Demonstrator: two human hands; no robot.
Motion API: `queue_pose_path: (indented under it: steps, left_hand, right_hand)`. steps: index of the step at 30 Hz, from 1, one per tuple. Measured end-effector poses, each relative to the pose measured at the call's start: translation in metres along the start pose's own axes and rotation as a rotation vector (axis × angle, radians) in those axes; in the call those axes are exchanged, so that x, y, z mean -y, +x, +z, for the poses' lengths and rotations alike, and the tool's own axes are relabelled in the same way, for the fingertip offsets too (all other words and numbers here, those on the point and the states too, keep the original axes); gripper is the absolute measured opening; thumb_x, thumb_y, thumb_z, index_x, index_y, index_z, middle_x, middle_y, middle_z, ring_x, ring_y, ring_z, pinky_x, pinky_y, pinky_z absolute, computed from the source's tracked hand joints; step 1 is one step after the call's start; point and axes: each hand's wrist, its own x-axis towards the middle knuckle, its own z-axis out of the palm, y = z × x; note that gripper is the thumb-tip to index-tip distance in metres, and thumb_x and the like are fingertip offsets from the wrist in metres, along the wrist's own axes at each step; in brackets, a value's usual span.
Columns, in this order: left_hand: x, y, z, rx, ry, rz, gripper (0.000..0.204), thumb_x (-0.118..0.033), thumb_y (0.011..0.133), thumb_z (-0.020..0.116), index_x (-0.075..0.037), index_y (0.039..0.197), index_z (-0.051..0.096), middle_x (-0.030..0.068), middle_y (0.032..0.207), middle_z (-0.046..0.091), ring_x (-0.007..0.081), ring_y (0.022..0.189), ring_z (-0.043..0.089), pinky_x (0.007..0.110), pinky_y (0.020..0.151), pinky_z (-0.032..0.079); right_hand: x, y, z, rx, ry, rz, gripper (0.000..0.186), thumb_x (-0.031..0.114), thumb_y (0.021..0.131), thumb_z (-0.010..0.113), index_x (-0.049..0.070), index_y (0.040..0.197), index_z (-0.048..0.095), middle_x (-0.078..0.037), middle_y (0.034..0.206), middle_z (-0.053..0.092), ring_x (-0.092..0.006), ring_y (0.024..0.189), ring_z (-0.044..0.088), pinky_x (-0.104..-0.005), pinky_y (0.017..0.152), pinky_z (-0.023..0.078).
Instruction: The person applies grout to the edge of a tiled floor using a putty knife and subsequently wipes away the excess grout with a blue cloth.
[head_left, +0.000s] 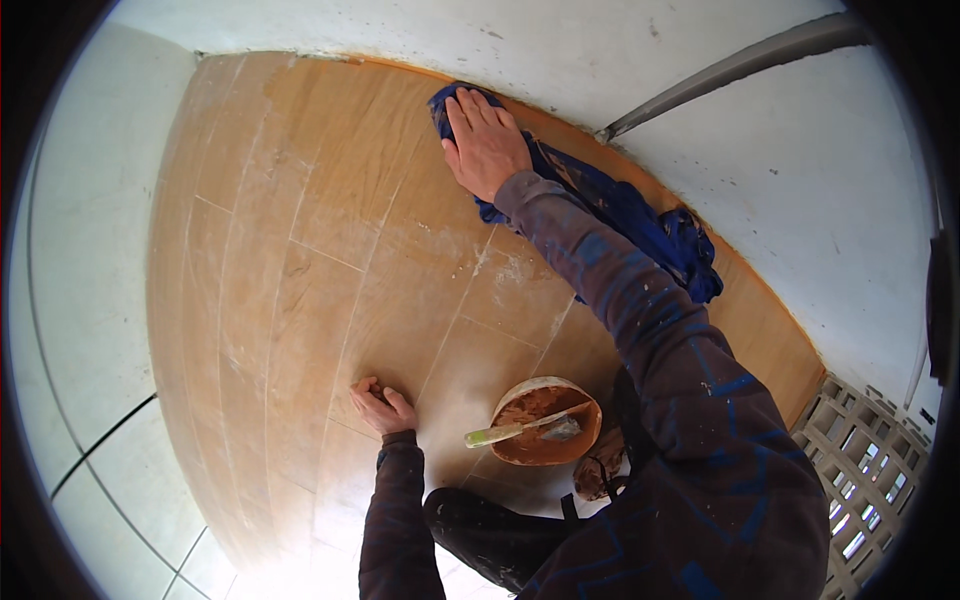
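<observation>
Near the far wall, my right hand (485, 145) holds a bunched end of a dark blue cloth (640, 205) against the wood-look tile floor (400, 250). Its fingers lie over the bundle. The rest of the cloth trails right along the wall's foot. Nearer to me, my left hand (380, 405) is down at the floor with its fingers curled. Something brownish shows at its fingertips, too small to name. Between my left arm and my knee stands a round bowl (545, 385) with orange-brown paste inside. A trowel or spatula with a pale green-tipped handle (493, 433) lies across it.
White walls (560, 40) bound the floor at the far side and right; a grey tube or cable (740, 70) meets the wall's foot. Pale tiles (110, 440) are at the left. A grey lattice crate (865, 470) stands at the right. Whitish dust marks the floor.
</observation>
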Motion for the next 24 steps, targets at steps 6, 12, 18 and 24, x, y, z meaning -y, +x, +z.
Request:
queue_pose_path:
  steps: [6,12,18,24]
  left_hand:
    - [-0.001,0.002,0.000,0.002,-0.005,-0.006,0.028,-0.011,0.079,0.055,0.001,0.105,0.055,0.0142,0.092,0.049,0.0290,0.081,0.049,0.043,0.074,0.042]
    - [-0.001,0.002,0.000,0.000,-0.011,0.024,0.029,-0.011,0.079,0.055,0.001,0.105,0.055,0.0142,0.091,0.048,0.0297,0.081,0.049,0.044,0.075,0.043]
    - [0.002,0.002,-0.001,0.001,-0.030,0.005,0.028,-0.011,0.079,0.056,0.000,0.104,0.055,0.0144,0.090,0.049,0.0302,0.081,0.050,0.044,0.075,0.043]
    - [0.003,0.002,0.000,-0.016,0.001,0.074,0.029,-0.010,0.083,0.053,-0.001,0.111,0.055,0.0129,0.088,0.050,0.0279,0.078,0.050,0.042,0.070,0.043]
  right_hand:
    - [-0.015,-0.027,-0.017,0.034,-0.029,0.073,0.061,0.033,0.100,0.057,0.000,0.150,0.048,-0.018,0.159,0.046,-0.0308,0.148,0.042,-0.0453,0.118,0.035]
    - [-0.033,-0.052,-0.036,0.052,-0.055,0.092,0.061,0.032,0.099,0.059,0.000,0.150,0.048,-0.019,0.157,0.047,-0.0312,0.147,0.043,-0.0456,0.117,0.035]
    - [-0.042,-0.071,-0.051,0.083,-0.106,0.122,0.061,0.032,0.098,0.059,-0.001,0.149,0.049,-0.020,0.157,0.048,-0.0312,0.147,0.043,-0.0452,0.115,0.037]
    - [-0.052,-0.101,-0.067,0.153,-0.206,0.233,0.063,0.033,0.098,0.058,-0.001,0.150,0.047,-0.019,0.159,0.045,-0.0312,0.147,0.042,-0.0463,0.114,0.038]
